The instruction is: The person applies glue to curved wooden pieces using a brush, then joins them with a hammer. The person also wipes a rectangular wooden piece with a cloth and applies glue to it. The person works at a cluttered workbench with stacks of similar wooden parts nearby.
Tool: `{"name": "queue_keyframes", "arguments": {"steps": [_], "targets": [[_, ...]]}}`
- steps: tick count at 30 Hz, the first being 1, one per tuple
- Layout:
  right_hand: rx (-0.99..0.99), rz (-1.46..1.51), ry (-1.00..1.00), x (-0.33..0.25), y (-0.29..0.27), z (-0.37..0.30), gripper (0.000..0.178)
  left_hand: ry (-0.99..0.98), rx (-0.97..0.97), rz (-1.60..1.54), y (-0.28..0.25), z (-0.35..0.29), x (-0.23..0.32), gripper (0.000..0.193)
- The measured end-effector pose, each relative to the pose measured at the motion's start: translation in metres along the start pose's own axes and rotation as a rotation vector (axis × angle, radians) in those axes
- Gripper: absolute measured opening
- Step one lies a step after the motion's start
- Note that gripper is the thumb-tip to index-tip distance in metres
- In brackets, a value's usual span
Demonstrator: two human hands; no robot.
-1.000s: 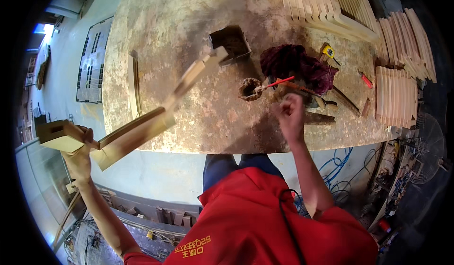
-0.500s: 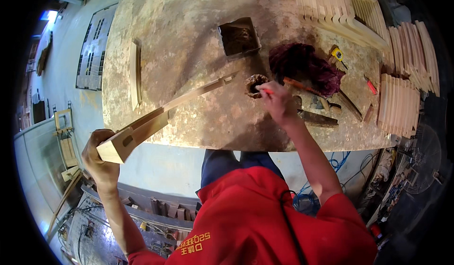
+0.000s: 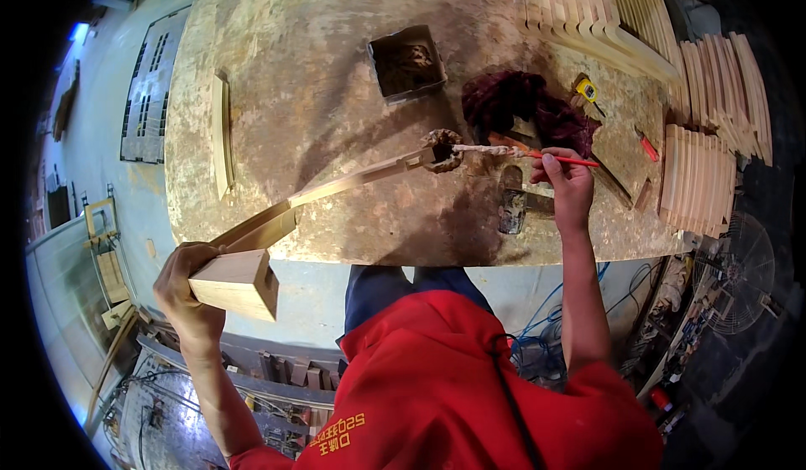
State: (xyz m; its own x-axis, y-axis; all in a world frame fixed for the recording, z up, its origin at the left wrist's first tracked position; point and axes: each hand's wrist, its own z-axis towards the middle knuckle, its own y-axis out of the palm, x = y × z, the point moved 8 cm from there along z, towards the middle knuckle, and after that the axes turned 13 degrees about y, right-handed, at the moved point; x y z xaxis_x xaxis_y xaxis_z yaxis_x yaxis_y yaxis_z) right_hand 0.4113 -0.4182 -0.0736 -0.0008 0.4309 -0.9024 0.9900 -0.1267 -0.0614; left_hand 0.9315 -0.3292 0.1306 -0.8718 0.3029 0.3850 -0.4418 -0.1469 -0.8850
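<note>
My left hand (image 3: 186,289) is closed round the near end of a long pale wooden frame piece (image 3: 235,281). The piece slants away over the tabletop, its slotted far end beside a small round crusted pot (image 3: 454,158). Between fingers and thumb my right hand (image 3: 567,186) grips a thin red-handled stick (image 3: 579,161), like a small brush. Lumpy whitish stuff coats its shaft, and its left tip is at the pot's rim. What the pot holds is dark and hard to make out.
Behind the pot stands an open square box (image 3: 408,65) with brown contents. To the right lie a dark red cloth (image 3: 508,101), a yellow tape measure (image 3: 586,91), a red-handled tool (image 3: 646,145) and stacked wooden parts (image 3: 697,180). A wooden strip (image 3: 221,134) lies left on the worktable (image 3: 277,59).
My right hand has moved right from above the pot, drawing the stick's coated shaft out into view. My left hand has turned the wooden piece, and its far end now reaches the pot.
</note>
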Motion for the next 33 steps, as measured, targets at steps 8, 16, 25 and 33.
{"name": "queue_keyframes", "arguments": {"steps": [8, 16, 25, 33], "targets": [[-0.014, 0.143, 0.082, 0.006, -0.006, -0.006, 0.022, 0.013, -0.025, 0.042, 0.010, 0.011, 0.013, 0.021], [-0.082, 0.186, 0.091, 0.003, 0.031, 0.002, 0.025, -0.004, -0.017, 0.049, 0.010, 0.011, 0.013, 0.021], [-0.057, 0.352, 0.154, 0.038, 0.022, 0.019, 0.025, -0.024, -0.009, 0.014, 0.011, 0.016, 0.012, 0.020], [0.029, 0.297, 0.060, 0.027, 0.019, 0.010, 0.024, -0.043, -0.029, -0.004, 0.014, 0.017, 0.006, 0.021]]}}
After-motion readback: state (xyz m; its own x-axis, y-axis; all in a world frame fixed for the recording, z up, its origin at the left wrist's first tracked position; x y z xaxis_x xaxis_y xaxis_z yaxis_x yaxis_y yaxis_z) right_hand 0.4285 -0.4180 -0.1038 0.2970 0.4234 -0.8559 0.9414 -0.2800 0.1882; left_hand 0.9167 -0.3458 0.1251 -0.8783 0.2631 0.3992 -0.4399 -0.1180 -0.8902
